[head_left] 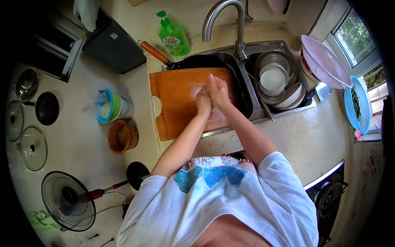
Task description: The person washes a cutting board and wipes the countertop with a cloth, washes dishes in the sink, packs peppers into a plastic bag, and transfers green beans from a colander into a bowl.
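- We have our 2 hands close in front of us, over the right part of a wooden cutting board. The board is the thing nearest to them.
- Our left hand and right hand press against each other, fingers partly folded. We cannot tell whether anything small sits between the palms.
- The board lies across the left basin of the sink, its left end reaching over the bench. Its surface shines wet near our hands; we judge that it lies here so water can drain into the basin.
- Behind the board we see a dark pan in the same basin. Its wooden handle juts over the back left edge, perhaps because the pan is too long to fit inside.
- The faucet arches above, its spout turned to the left basin, which likely suits work there.
- A green soap bottle stands upright behind the sink, seemingly kept within easy reach.
- In the right basin, bowls are stacked and plates lean together, probably to save room.
- To the right, a pink colander tilts near a blue basket of green vegetables.
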Tool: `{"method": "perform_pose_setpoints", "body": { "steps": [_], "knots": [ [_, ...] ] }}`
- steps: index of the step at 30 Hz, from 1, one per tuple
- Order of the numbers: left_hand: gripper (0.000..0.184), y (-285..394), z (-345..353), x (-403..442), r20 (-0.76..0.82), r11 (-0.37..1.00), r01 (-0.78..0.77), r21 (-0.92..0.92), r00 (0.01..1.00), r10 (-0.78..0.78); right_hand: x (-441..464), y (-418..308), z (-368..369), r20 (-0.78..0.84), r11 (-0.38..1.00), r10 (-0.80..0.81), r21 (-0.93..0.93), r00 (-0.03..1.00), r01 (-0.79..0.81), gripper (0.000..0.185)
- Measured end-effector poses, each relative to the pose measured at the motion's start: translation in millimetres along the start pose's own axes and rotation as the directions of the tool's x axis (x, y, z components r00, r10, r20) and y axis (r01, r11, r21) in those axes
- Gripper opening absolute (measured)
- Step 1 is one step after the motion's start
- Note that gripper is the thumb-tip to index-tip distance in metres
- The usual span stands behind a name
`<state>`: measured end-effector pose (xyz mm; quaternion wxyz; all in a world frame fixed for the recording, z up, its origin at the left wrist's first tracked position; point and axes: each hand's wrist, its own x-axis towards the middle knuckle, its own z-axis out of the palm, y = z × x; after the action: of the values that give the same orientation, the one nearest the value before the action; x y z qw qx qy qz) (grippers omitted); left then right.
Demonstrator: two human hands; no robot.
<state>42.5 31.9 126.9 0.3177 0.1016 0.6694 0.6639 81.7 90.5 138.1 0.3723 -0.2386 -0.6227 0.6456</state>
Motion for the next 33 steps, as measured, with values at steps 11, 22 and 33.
{"method": "perform_pose_setpoints", "body": {
  "steps": [11,22,33],
  "knots": [
    [0.019,28.1,-68.1,-1.2,0.408,0.994,0.024,-0.108,0.913,0.023,-25.3,4.4,-48.8,-0.125,0.828,0.56,0.077,0.819,-0.555,0.049],
    [0.026,32.9,-60.7,-13.2,0.632,0.945,-0.325,-0.024,0.728,0.266,-95.6,-21.4,-55.4,-0.19,0.916,-0.102,-0.401,0.976,0.018,0.026],
    [0.032,71.0,-114.2,-75.6,0.755,0.974,0.089,-0.206,0.648,0.101,-138.9,-59.3,-60.7,-0.166,0.96,0.257,-0.065,0.952,-0.271,0.034]
  ]
}}
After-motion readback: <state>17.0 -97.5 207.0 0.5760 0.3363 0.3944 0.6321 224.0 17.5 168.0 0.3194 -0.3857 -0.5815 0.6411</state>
